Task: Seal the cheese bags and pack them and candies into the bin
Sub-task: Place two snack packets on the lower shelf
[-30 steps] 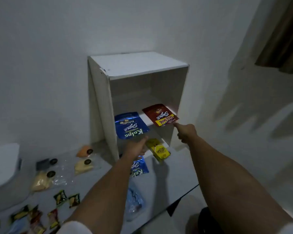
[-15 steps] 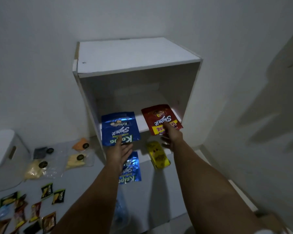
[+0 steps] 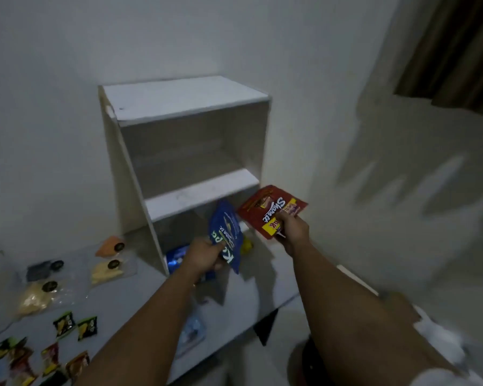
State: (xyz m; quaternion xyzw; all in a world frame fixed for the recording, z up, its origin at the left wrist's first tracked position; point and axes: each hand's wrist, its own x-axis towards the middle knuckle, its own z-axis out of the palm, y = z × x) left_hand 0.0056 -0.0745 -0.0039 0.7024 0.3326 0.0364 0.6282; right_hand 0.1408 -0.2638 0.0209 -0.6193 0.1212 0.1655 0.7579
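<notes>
Head view: your left hand (image 3: 207,253) grips a glossy blue foil pouch (image 3: 227,235), your right hand (image 3: 292,228) a red foil pouch (image 3: 271,210). Clear plastic cheese bags (image 3: 106,270) and small candies (image 3: 74,325) lie unpacked on the white table (image 3: 140,296); packing looks barely begun.

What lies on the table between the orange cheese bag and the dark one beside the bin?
The head view shows bare table between the orange cheese bag and the dark cheese bag.

red pouch (image 3: 268,211): "Shake it" | blue pouch (image 3: 226,232): letters "pa", "K"
</notes>
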